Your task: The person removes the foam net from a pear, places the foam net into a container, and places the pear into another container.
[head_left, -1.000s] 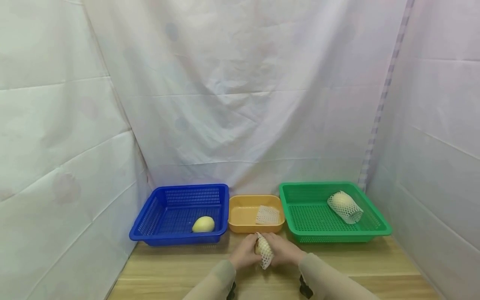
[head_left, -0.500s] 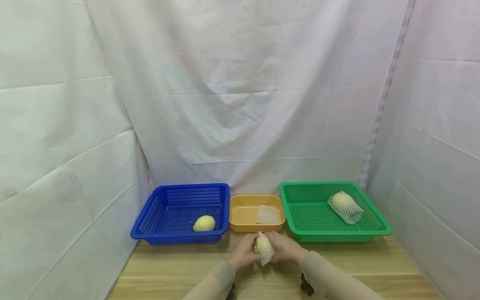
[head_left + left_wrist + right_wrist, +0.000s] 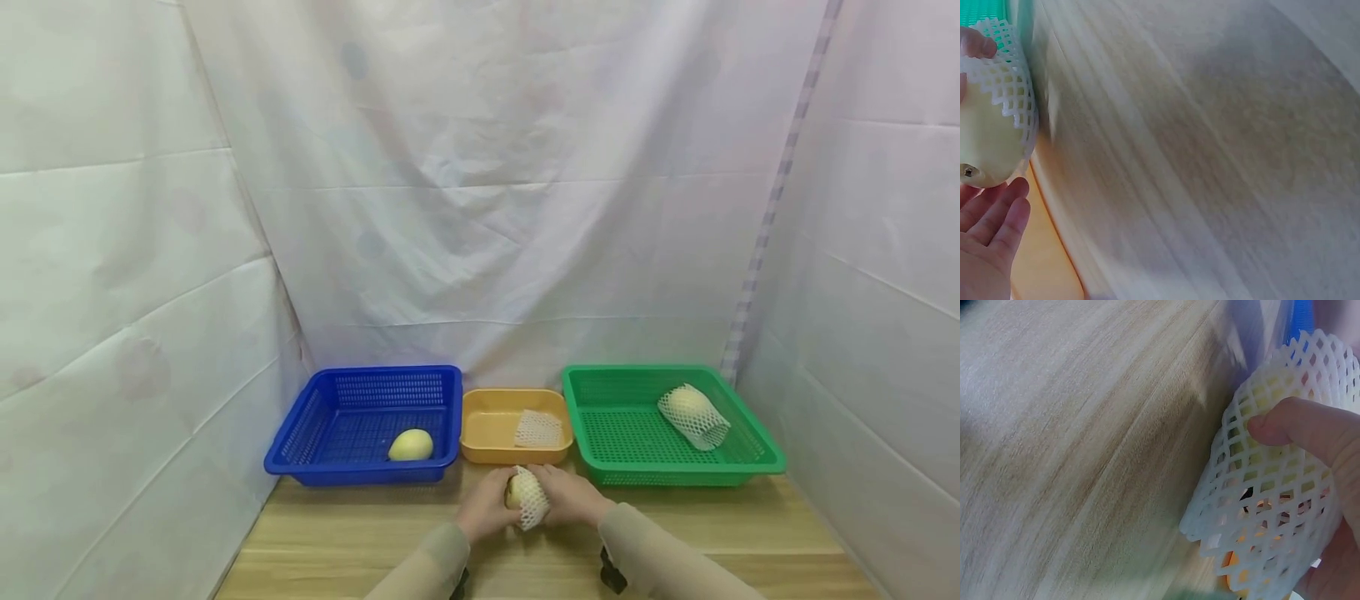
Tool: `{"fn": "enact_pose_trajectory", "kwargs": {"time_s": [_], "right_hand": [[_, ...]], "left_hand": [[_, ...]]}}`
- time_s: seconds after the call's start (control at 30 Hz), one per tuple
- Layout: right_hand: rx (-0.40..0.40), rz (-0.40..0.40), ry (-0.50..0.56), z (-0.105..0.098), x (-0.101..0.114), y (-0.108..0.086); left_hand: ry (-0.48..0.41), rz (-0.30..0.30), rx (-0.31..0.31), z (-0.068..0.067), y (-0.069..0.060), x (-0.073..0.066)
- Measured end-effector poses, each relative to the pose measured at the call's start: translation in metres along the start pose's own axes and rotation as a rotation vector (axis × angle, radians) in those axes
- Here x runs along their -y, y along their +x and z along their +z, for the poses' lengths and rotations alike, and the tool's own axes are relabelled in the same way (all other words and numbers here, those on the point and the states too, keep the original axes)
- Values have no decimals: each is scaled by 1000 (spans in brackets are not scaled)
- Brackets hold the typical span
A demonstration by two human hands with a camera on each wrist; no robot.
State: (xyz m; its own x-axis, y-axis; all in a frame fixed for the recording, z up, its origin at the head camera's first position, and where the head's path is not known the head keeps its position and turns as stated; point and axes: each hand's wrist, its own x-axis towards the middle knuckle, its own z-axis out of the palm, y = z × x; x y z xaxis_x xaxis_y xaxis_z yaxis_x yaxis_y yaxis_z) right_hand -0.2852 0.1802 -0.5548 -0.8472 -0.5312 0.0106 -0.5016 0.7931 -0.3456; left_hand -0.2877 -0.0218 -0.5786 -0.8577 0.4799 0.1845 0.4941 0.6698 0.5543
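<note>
Both hands hold a pale yellow pear (image 3: 513, 493), partly covered by a white foam net (image 3: 533, 500), just in front of the orange tray. My left hand (image 3: 486, 506) is at the bare end; its fingers touch the pear in the left wrist view, where a dark brown spot marks that end. My right hand (image 3: 572, 497) grips the net around the pear, thumb pressed on the mesh in the right wrist view. The net's other end hangs loose past the fruit. My right fingers behind the net are mostly hidden.
A blue basket (image 3: 360, 480) on the left holds a bare pear (image 3: 411, 445). In the middle, the orange tray (image 3: 480, 457) contains a flat foam net (image 3: 537, 428). The green basket (image 3: 675, 476) at right has a netted pear (image 3: 690, 408). White curtains enclose the wooden table (image 3: 360, 542).
The net in the hands has turned slightly, and more of the pear's bare end shows at the left hand. Both hands stay in nearly the same place.
</note>
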Motion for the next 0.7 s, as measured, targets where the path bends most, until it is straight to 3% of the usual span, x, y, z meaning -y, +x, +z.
{"fn": "enact_pose_trajectory", "kwargs": {"time_s": [0.3,0.7], "right_hand": [[7,19,10,1,0,0],[52,79,-12,4,2,3]], "left_hand": [[96,30,21,-6,-4,-3],[287,98,64,-9,-3,-11]]}}
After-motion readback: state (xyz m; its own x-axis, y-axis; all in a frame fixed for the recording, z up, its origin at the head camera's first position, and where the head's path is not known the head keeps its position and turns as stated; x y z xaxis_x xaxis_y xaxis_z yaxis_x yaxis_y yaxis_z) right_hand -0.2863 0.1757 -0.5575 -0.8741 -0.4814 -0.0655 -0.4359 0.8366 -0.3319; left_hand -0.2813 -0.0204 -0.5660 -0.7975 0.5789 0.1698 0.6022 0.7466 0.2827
